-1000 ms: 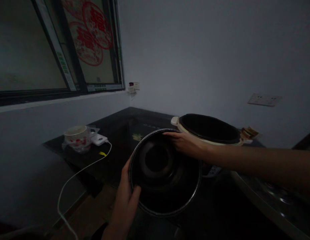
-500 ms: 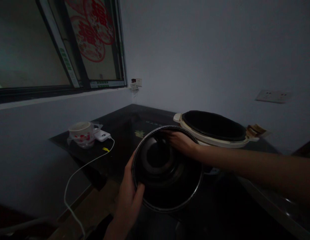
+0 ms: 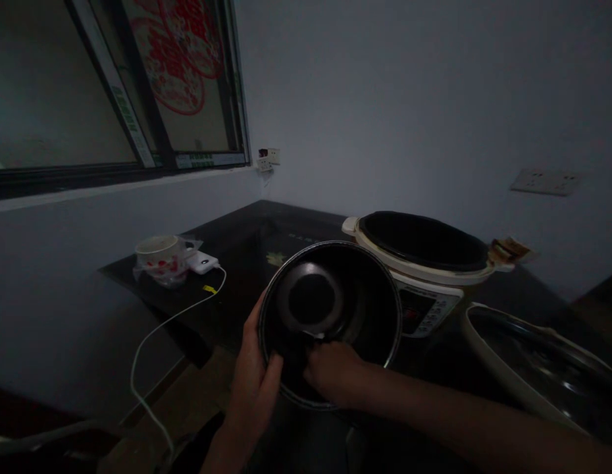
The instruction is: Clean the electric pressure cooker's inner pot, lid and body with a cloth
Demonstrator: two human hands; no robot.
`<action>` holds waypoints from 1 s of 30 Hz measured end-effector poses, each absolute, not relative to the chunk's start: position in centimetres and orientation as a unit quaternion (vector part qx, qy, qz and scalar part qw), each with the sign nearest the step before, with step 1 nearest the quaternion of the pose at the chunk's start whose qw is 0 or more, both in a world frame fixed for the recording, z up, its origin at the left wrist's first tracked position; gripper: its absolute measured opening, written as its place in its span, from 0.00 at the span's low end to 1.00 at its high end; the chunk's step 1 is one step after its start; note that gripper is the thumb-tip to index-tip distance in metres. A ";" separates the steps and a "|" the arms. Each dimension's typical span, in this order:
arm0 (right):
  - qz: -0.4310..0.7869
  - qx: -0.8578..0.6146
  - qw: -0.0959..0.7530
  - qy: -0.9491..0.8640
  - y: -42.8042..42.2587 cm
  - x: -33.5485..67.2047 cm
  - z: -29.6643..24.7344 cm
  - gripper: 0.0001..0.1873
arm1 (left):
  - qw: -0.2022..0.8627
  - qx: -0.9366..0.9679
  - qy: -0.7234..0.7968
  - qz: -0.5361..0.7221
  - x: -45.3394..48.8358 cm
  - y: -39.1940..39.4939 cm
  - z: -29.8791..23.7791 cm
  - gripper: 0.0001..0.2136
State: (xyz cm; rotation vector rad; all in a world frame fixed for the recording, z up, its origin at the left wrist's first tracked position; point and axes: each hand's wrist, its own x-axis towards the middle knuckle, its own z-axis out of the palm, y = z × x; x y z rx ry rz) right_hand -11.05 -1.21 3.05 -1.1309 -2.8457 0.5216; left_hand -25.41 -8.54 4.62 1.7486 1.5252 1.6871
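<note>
A round black inner pot (image 3: 368, 309) with a shiny rim is tilted with its mouth toward me. My left hand (image 3: 256, 362) grips it at the left, thumb over the rim and fingers on the outside wall. My right hand (image 3: 335, 372) is inside the pot at its lower wall, fingers curled together. Something dark with a small pale edge shows at those fingertips, too dim to make out. Behind the pot stands a white electric cooker (image 3: 429, 303) with its black opening uncovered.
An oval lid (image 3: 537, 368) with a pale rim lies at the right. On the dark table (image 3: 256, 227) at the left are a wrapped mug (image 3: 160, 260) and a white device (image 3: 203, 262) with a cable hanging over the edge. Wall sockets (image 3: 545, 182) are at the right.
My right hand has moved from the pot's upper inside wall down to its lower inside wall. The cooker's panel and the lid show more fully. My left hand keeps its grip.
</note>
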 end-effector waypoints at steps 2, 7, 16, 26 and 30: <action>0.287 -0.354 0.092 -0.885 -1.5 -13.5 3.9 0.06 | 0.126 0.597 0.531 0.588 -25.4 -8.4 4.5 0.27; 0.528 -0.348 0.354 -0.689 0.3 -18.2 6.6 0.12 | 0.119 0.580 0.558 0.582 -25.6 -8.4 4.3 0.22; 0.673 -0.239 0.625 -0.316 5.2 -14.6 11.6 0.11 | 0.123 0.592 0.546 0.580 -25.4 -8.9 4.5 0.24; 0.603 -0.270 0.391 -0.641 -2.6 -16.9 6.6 0.23 | 0.110 0.583 0.531 0.605 -25.4 -8.9 4.3 0.21; 0.510 -0.248 0.272 -0.777 -4.5 -12.9 6.1 0.22 | 0.117 0.572 0.543 0.603 -25.0 -9.0 4.6 0.23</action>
